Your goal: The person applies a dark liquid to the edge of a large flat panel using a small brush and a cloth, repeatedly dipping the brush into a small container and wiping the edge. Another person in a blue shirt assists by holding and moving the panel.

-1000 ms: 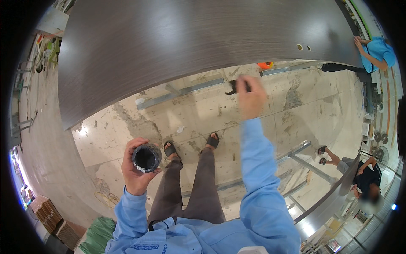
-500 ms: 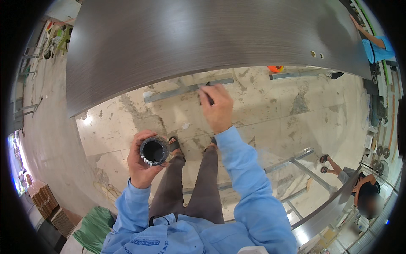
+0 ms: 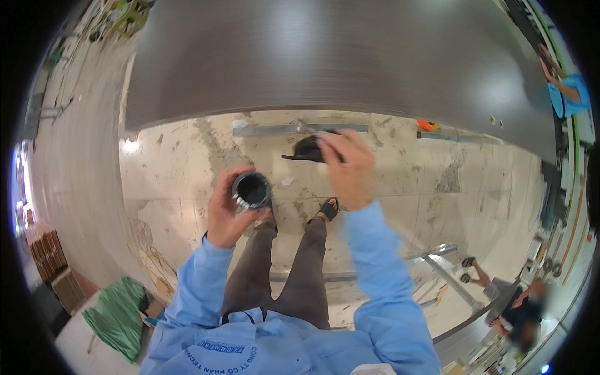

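Container (image 3: 252, 189), dark inside, is sitting in the grip of the left hand (image 3: 226, 211); I am seeing the right hand (image 3: 350, 170) pinching a black cloth-like piece (image 3: 307, 149) near the table (image 3: 337, 62).

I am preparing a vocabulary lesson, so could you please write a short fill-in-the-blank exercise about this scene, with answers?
1. The person's ____ hand holds the dark round container.
2. The limp item in the other hand is ____ in colour.
3. The person's long sleeves are light ____.
4. The crumpled sheet at the lower left is ____ in colour.

Missing words: left; black; blue; green.
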Tool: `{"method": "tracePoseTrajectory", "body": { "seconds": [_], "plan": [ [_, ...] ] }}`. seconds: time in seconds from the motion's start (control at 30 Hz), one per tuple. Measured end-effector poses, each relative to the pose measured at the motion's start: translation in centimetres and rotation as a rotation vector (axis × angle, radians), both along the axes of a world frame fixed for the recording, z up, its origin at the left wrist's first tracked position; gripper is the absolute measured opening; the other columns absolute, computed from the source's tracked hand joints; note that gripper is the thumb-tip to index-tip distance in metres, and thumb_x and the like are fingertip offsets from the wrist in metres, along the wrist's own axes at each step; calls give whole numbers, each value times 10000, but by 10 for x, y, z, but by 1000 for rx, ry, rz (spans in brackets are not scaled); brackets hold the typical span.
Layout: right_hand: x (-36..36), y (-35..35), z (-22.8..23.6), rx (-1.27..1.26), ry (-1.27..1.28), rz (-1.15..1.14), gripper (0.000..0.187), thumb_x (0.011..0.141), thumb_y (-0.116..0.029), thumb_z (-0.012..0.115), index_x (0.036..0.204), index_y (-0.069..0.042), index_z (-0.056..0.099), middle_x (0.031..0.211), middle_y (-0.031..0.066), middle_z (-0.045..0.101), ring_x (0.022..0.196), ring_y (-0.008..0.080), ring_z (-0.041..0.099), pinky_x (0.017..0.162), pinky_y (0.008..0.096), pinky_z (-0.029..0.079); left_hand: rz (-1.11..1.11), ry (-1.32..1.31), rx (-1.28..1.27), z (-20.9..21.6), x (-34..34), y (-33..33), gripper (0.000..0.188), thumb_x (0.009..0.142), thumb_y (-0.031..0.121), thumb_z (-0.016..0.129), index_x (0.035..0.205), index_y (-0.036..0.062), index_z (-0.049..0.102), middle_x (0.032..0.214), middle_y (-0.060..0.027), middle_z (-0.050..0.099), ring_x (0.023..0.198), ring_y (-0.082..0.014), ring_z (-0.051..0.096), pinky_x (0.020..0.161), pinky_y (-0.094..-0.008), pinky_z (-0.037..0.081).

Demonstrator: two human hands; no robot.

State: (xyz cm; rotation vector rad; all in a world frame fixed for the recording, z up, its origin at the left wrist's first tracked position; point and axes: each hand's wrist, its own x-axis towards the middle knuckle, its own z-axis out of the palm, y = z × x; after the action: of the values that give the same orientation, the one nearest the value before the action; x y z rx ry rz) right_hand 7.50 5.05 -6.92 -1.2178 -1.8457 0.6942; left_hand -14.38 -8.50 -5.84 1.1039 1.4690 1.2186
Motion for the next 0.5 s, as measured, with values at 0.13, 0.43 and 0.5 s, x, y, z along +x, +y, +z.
{"method": "tracePoseTrajectory", "body": {
  "seconds": [0.13, 0.43, 0.5],
  "plan": [
    [17, -13, 56, -26, -228, 177, 159, 898, -34, 751, 1056, -50, 736, 941, 112, 651, 781, 322, 678, 658, 382, 531, 21, -51, 29, -19, -24, 7, 700, 719, -1, 877, 1350, 31, 576, 1342, -74, 568, 1242, -195, 592, 1078, -328, 482],
    [-82, -46, 135, 121, -813, 586, 169, 775, 5, 732, 925, -44, 673, 940, 106, 583, 850, 285, 662, 672, 393, 553, -85, 177, 180, -15, -55, 6, 704, 706, -45, 887, 1341, 65, 604, 1361, -112, 566, 1213, -263, 622, 999, -356, 537],
    [-100, -49, 134, 168, -904, 659, 192, 722, 8, 733, 889, -27, 644, 957, 114, 555, 883, 286, 659, 661, 378, 575, -97, 170, 208, -15, -57, 3, 724, 691, -50, 884, 1346, 70, 599, 1364, -126, 566, 1216, -293, 620, 1012, -367, 532]
  ]
}}
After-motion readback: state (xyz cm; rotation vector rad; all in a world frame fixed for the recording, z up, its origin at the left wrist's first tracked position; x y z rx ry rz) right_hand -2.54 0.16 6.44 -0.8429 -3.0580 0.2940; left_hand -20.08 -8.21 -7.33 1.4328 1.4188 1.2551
